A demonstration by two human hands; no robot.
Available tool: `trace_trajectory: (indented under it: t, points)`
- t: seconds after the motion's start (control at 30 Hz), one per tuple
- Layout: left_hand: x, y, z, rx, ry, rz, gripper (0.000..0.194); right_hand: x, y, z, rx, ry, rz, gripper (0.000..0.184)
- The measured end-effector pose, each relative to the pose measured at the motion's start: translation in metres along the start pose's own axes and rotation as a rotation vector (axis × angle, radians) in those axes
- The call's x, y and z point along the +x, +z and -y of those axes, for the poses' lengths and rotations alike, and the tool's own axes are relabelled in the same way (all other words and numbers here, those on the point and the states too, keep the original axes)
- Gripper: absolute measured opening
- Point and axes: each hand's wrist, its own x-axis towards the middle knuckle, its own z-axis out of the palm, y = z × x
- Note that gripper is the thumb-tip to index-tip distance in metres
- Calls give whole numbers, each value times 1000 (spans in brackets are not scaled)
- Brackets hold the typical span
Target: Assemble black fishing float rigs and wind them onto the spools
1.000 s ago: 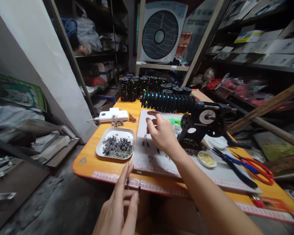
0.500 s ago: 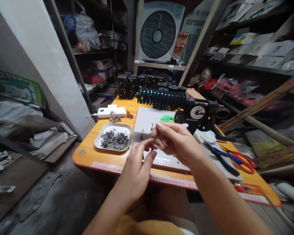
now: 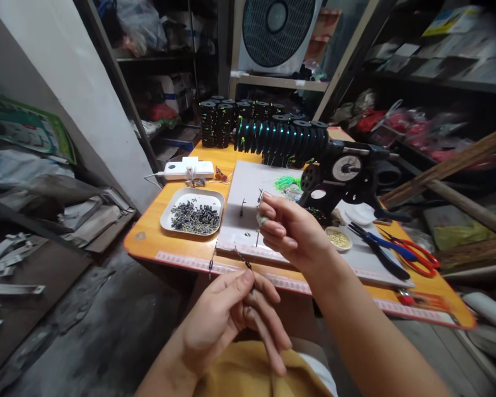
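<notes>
Left grip (image 3: 227, 311) pinching black piece (image 3: 248, 266) near front edge of surface (image 3: 151, 234); right grip (image 3: 295, 229) curling narrow, cannot tell contents. Piece probably feeling light, slippery; middle offering best hold.

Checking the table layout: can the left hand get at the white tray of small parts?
Probably yes: the white tray lies uncovered ahead of the left hand, with only thin strands near the way.

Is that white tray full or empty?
Partly full: dark parts heap in the tray, with bare white floor showing toward its far side.
</notes>
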Motion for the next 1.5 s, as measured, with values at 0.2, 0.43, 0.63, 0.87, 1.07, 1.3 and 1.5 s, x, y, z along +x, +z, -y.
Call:
trace_trajectory:
  t: [0.2, 0.43, 0.63, 0.87, 1.07, 1.3, 1.5]
  points:
    - [-6, -2, 1, -49, -32, 39, 44, 0, -1, -1, -16, 6, 5, 32]
    - [-8, -3, 1, -87, -38, 94, 47, 2, -2, -1, -16, 9, 5, 30]
    - [-10, -3, -5, 150, 52, -9, 41, 0, -3, 2, -116, -42, 12, 28]
    - [17, 3, -34, 551, 277, -141, 31, -8, -2, 13, -567, -229, -8, 30]
    - [31, 10, -43, 779, 220, -239, 35, -7, -3, 13, -569, -206, 0, 31]
    - [34, 6, -41, 859, 266, -273, 34, -4, -5, 9, -228, -22, 110, 29]
    - [35, -2, -22, 508, 345, -237, 38, 6, 8, 4, 127, 84, -18, 37]
